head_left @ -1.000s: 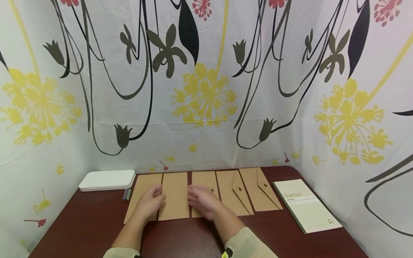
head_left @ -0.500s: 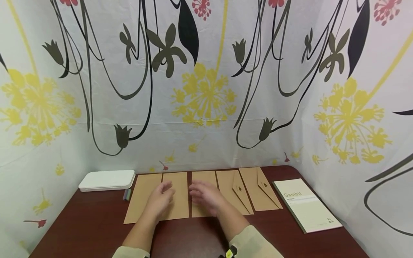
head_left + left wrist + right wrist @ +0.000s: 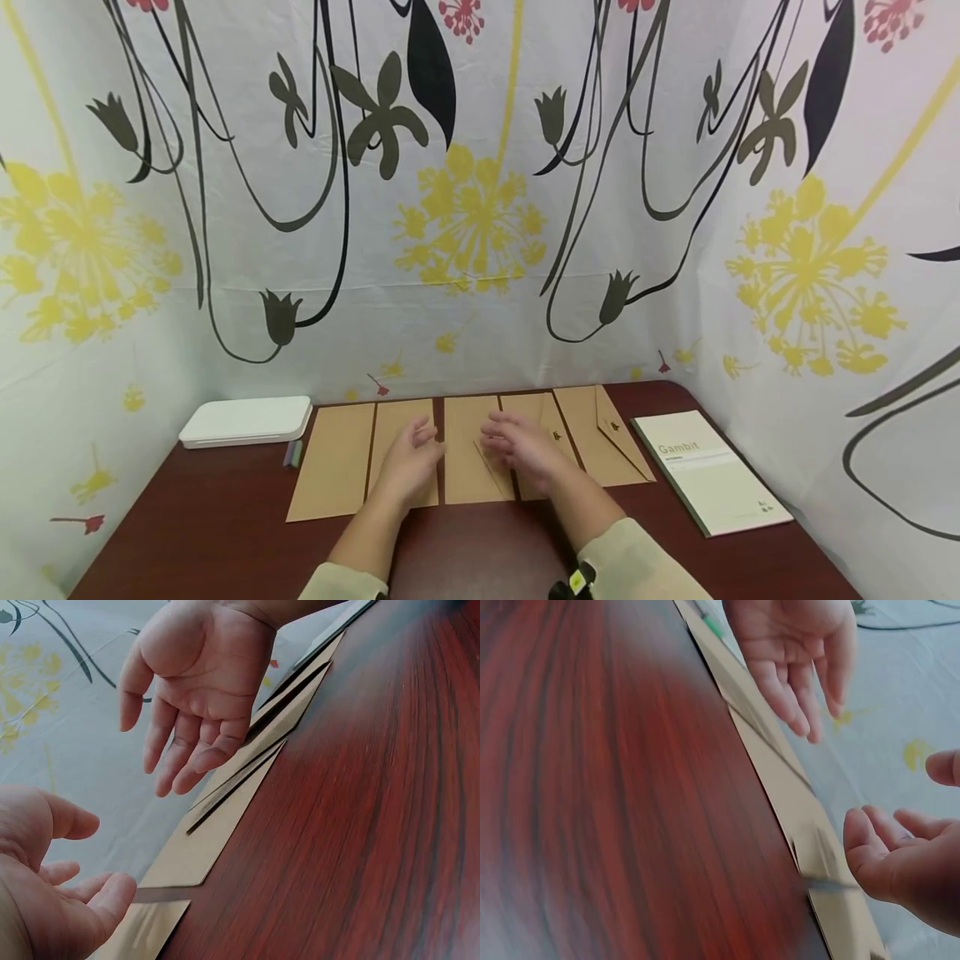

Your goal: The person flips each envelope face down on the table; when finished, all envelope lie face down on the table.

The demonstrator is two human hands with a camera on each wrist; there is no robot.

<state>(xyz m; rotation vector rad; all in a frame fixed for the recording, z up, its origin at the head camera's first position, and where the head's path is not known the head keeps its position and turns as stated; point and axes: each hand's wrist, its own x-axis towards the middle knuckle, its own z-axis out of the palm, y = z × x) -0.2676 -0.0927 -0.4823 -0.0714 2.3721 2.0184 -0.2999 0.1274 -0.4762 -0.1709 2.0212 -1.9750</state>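
Several brown kraft envelopes lie side by side in a row on the table. Over the second envelope (image 3: 390,421) from the left is my left hand (image 3: 412,457), its fingers loosely bent with nothing in them. My right hand (image 3: 528,450) is spread loosely, palm inward, over the border of the third envelope (image 3: 461,467) and the fourth envelope (image 3: 564,446). The left wrist view shows a gap between my right hand (image 3: 206,690) and the envelopes. Pointed flaps show on the third envelope and on the rightmost envelope (image 3: 585,425); the leftmost envelope (image 3: 330,467) looks plain.
A white flat case (image 3: 247,421) sits at the back left, with small coloured sticks (image 3: 293,453) beside it. On the right lies a notebook (image 3: 712,475) marked "Gambit". The dark red table (image 3: 225,525) backs onto a flower-printed curtain (image 3: 480,333).
Both hands have moved right along the row: the left from the first two envelopes' border to the second, the right from the third toward the fourth. The envelopes stay in place.
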